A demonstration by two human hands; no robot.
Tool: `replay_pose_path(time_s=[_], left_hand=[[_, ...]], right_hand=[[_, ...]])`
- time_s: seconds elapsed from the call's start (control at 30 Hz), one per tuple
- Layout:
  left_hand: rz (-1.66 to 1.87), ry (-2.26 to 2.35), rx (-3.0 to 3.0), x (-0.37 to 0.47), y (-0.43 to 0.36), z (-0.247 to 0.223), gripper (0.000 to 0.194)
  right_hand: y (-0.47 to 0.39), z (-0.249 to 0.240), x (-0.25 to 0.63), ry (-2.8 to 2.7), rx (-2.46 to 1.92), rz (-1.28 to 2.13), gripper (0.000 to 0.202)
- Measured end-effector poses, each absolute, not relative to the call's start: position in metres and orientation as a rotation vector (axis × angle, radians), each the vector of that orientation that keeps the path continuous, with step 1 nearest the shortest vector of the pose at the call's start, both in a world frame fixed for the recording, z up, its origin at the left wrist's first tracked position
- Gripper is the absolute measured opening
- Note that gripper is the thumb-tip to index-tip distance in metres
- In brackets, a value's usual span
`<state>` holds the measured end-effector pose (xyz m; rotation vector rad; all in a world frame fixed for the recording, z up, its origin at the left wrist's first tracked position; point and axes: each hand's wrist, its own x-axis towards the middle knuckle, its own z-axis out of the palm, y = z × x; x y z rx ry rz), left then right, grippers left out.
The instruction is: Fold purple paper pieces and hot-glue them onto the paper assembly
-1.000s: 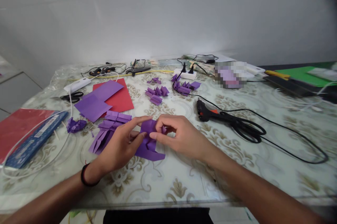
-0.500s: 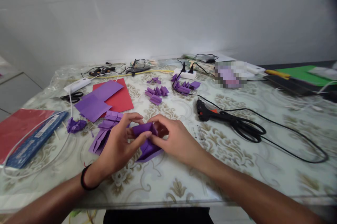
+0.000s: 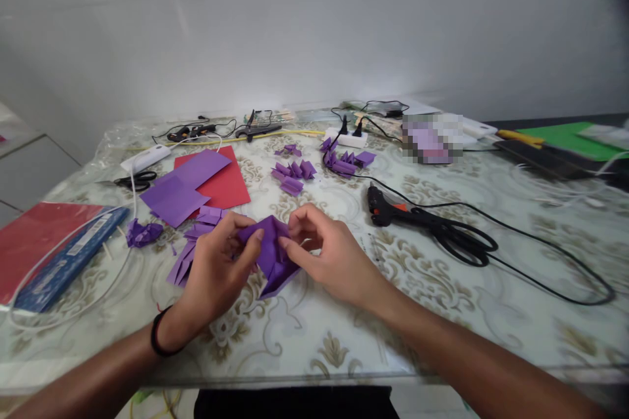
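Note:
A purple folded paper point(image 3: 273, 255), creased and partly opened, is held up between my two hands above the near part of the table. My left hand point(image 3: 219, 258) pinches its left edge, thumb on the near face. On the other side, my right hand point(image 3: 324, 252) grips the right edge between thumb and fingers. Folded purple paper pieces point(image 3: 183, 263) lie partly hidden behind my left hand. A crumpled-looking purple paper piece point(image 3: 142, 233) rests farther left.
Purple sheets point(image 3: 179, 196) overlap a red sheet point(image 3: 236, 176), near black-handled scissors point(image 3: 137, 180). Small purple folded pieces point(image 3: 293, 173) sit mid-table. On the right lies a black glue gun point(image 3: 386, 206) with a looped cord. A white power strip point(image 3: 346, 137) stands at the back.
The purple paper has been turned and spread, so its inner creases and a pointed upper corner now show. Both hands have shifted their grip slightly along its edges.

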<state>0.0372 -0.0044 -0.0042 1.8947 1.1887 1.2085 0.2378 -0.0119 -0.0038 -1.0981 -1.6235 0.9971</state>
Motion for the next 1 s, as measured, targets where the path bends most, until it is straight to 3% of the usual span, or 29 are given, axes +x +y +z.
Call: replay_pose_path(time_s=[0.13,0.27,0.4,0.7,1.0], left_hand=[[1.204,1.176,1.976,0.037,-0.004,-0.003,0.008],[1.087,1.217,2.039,0.036,-0.003,0.002,0.026],[1.084,1.193,2.059,0.035,-0.001,0.004,0.026],[1.162,1.152,2.187,0.037,-0.003,0.005,0.021],[1.328,1.049,2.240,0.037,-0.007,0.007,0.018]], right_hand=[[-0.011,-0.007,0.238,-1.684,-1.110,0.869,0.014],[-0.015,-0.008,0.235,-1.788,-1.095,0.684,0.012],[-0.019,-0.007,0.233,-1.811,-1.098,0.679,0.010],[-0.016,-0.007,0.234,-1.697,-1.061,0.868,0.029],[-0.015,-0.005,0.235,-1.794,-1.143,0.546,0.025]])
